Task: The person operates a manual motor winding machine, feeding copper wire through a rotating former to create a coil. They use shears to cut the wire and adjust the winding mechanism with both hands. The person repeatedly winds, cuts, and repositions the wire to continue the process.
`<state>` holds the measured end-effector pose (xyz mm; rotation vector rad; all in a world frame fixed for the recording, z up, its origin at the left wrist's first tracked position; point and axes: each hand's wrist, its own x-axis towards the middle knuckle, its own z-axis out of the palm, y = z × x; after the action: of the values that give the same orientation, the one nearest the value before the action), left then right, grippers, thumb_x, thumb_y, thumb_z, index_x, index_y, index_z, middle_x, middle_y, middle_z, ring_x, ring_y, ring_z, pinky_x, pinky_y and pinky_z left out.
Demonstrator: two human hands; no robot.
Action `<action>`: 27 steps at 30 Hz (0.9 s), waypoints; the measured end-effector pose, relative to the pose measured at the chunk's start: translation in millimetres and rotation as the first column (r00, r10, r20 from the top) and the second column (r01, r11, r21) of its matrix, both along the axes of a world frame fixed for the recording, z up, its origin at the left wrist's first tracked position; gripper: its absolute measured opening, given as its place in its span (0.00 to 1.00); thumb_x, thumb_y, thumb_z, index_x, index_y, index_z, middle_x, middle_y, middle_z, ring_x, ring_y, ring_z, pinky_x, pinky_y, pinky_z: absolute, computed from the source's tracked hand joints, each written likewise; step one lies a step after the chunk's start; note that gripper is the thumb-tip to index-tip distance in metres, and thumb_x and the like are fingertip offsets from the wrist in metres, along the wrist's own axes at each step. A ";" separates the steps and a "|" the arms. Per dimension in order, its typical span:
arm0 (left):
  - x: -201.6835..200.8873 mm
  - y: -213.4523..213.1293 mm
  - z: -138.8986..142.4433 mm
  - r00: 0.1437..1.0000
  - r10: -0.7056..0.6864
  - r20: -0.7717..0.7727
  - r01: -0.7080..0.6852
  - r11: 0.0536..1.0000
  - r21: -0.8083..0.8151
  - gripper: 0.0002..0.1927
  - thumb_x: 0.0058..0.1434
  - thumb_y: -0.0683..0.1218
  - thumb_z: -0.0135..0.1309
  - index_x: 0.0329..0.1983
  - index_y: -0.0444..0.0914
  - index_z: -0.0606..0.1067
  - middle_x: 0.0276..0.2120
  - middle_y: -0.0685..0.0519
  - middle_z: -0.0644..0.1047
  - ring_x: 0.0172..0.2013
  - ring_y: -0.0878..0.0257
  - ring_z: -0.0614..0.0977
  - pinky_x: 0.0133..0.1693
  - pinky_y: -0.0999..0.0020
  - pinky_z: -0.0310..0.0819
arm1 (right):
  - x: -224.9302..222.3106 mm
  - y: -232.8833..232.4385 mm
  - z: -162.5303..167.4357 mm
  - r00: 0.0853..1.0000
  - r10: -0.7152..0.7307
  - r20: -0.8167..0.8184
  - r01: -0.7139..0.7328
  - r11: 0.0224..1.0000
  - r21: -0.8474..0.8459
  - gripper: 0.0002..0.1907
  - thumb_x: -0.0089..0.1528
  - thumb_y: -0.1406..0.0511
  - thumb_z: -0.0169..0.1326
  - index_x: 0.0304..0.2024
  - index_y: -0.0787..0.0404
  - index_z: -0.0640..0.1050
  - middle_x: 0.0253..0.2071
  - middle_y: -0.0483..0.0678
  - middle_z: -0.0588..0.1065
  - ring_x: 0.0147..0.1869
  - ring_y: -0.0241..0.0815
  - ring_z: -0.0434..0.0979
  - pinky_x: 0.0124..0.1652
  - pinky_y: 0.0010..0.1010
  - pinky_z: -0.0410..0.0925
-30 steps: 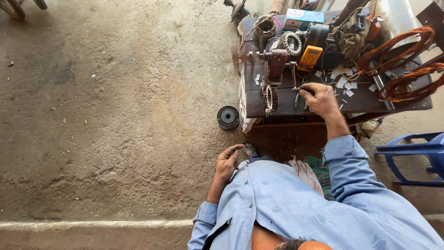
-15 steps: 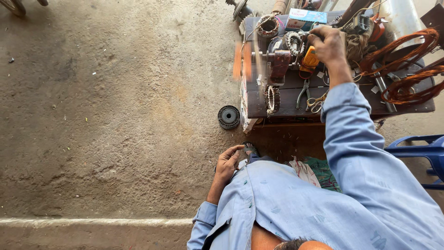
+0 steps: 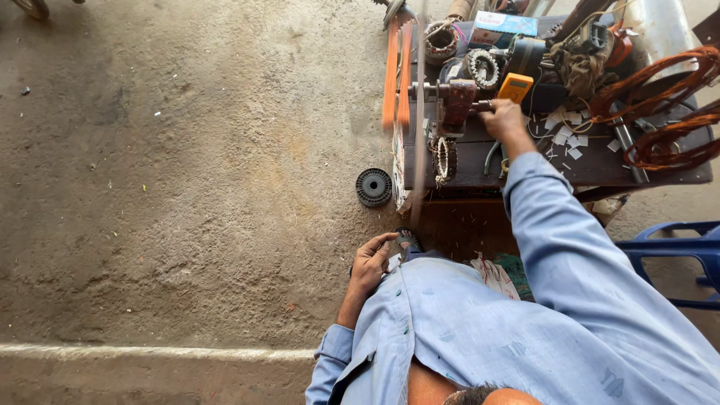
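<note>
My right hand [image 3: 504,120] is stretched out over a dark wooden workbench [image 3: 600,169], shut on the crank handle of a small hand winding machine [image 3: 456,101]. At the bench's left edge the machine's orange former [image 3: 397,75] is smeared into long blurred streaks. A yellow meter [image 3: 515,86] lies just beyond my knuckles. My left hand [image 3: 371,261] rests low by my knee, fingers curled next to a small dark object [image 3: 406,241]. Whether it grips anything is unclear. A light blue shirt covers both arms.
A black ribbed round part [image 3: 373,187] lies on the concrete floor left of the bench. On the bench are motor stators [image 3: 482,67], a wound coil [image 3: 444,159], pliers [image 3: 491,157] and loops of copper wire [image 3: 660,112]. A blue plastic chair [image 3: 675,255] stands at the right.
My right hand went from the bench's front edge up to the far side and has come partway back, circling with the crank. The orange former has blurred into streaks. My left hand stayed put.
</note>
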<state>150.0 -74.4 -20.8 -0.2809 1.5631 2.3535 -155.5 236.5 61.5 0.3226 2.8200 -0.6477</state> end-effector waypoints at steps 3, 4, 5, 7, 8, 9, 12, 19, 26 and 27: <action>-0.6 0.7 -3.8 1.000 0.010 -0.023 -0.010 1.000 -0.010 0.15 0.73 0.43 0.48 0.57 0.33 0.77 0.21 0.63 0.68 0.21 0.76 0.65 0.25 0.77 0.66 | 27.1 7.8 -21.8 0.994 0.034 -0.101 -0.043 0.995 -0.088 0.15 0.68 0.55 0.59 0.51 0.55 0.84 0.52 0.53 0.81 0.50 0.49 0.82 0.49 0.39 0.74; 1.2 -0.4 -4.8 1.000 0.011 -0.026 -0.012 1.000 -0.008 0.15 0.73 0.43 0.48 0.57 0.32 0.77 0.21 0.63 0.68 0.21 0.76 0.64 0.25 0.77 0.65 | 41.1 10.4 -29.4 0.985 0.059 -0.164 -0.080 0.989 -0.121 0.14 0.66 0.56 0.59 0.50 0.53 0.85 0.52 0.52 0.81 0.50 0.49 0.81 0.50 0.39 0.73; -0.2 0.2 -6.1 0.999 0.007 -0.034 -0.007 1.000 -0.002 0.15 0.73 0.43 0.48 0.57 0.32 0.78 0.21 0.63 0.68 0.21 0.76 0.64 0.25 0.77 0.65 | 52.8 15.8 -34.0 0.986 0.055 -0.158 -0.078 0.987 -0.141 0.14 0.66 0.56 0.59 0.51 0.53 0.84 0.51 0.53 0.81 0.50 0.49 0.82 0.50 0.39 0.73; -1.5 2.0 -8.6 0.999 0.024 -0.037 -0.024 1.000 0.012 0.14 0.73 0.42 0.48 0.57 0.32 0.78 0.21 0.63 0.69 0.20 0.76 0.65 0.24 0.78 0.64 | 70.8 24.5 -37.4 0.987 0.070 -0.146 -0.096 0.980 -0.176 0.15 0.67 0.57 0.58 0.52 0.55 0.84 0.49 0.54 0.82 0.50 0.50 0.83 0.50 0.39 0.73; -1.0 2.0 -9.5 0.999 0.032 -0.027 -0.032 0.999 0.016 0.14 0.73 0.42 0.48 0.57 0.32 0.77 0.22 0.62 0.69 0.20 0.76 0.65 0.24 0.78 0.64 | 81.7 26.3 -39.2 0.978 0.090 -0.187 -0.125 0.975 -0.182 0.15 0.66 0.58 0.59 0.51 0.56 0.84 0.48 0.54 0.82 0.49 0.50 0.82 0.50 0.39 0.73; -2.3 2.5 -10.4 0.999 0.034 -0.020 -0.033 0.999 0.021 0.14 0.73 0.42 0.48 0.57 0.32 0.77 0.22 0.62 0.70 0.21 0.76 0.65 0.24 0.77 0.64 | 91.3 29.4 -38.7 0.967 0.104 -0.231 -0.149 0.971 -0.186 0.14 0.66 0.59 0.59 0.51 0.58 0.84 0.48 0.54 0.82 0.49 0.50 0.82 0.50 0.39 0.73; -3.4 2.7 -11.6 0.999 0.033 0.001 -0.033 0.999 0.022 0.14 0.73 0.42 0.48 0.57 0.33 0.78 0.22 0.62 0.70 0.21 0.76 0.65 0.23 0.78 0.63 | 104.4 41.2 -24.2 0.914 0.179 -0.363 -0.252 0.953 -0.166 0.12 0.66 0.61 0.61 0.48 0.60 0.84 0.45 0.55 0.82 0.48 0.49 0.82 0.49 0.39 0.74; -2.7 1.4 -8.6 1.000 0.021 -0.022 -0.021 1.000 0.011 0.15 0.73 0.43 0.48 0.57 0.33 0.77 0.21 0.63 0.68 0.20 0.76 0.63 0.23 0.79 0.61 | 81.4 61.3 30.0 0.842 0.244 -0.481 -0.319 0.944 -0.079 0.08 0.67 0.64 0.62 0.48 0.57 0.85 0.43 0.54 0.81 0.44 0.47 0.79 0.43 0.37 0.73; -2.7 -0.7 -8.0 1.000 0.019 -0.022 -0.019 1.000 0.005 0.15 0.73 0.43 0.48 0.58 0.32 0.77 0.21 0.63 0.68 0.20 0.76 0.64 0.23 0.78 0.61 | 3.7 59.1 50.8 0.730 0.248 -0.637 -0.352 0.935 -0.039 0.07 0.72 0.65 0.61 0.51 0.58 0.85 0.48 0.51 0.83 0.48 0.45 0.81 0.49 0.36 0.73; -1.9 -0.8 -8.3 0.999 0.015 -0.028 -0.015 1.000 0.014 0.15 0.73 0.43 0.49 0.58 0.32 0.77 0.21 0.63 0.67 0.20 0.76 0.63 0.23 0.78 0.59 | -6.7 56.6 50.7 0.748 0.216 -0.627 -0.335 0.939 -0.075 0.07 0.72 0.65 0.60 0.51 0.58 0.85 0.48 0.51 0.82 0.48 0.44 0.81 0.48 0.36 0.73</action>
<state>148.2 -75.2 -29.2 -0.2581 1.5616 2.3889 -162.3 293.1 112.2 -0.4278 3.2587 -1.0957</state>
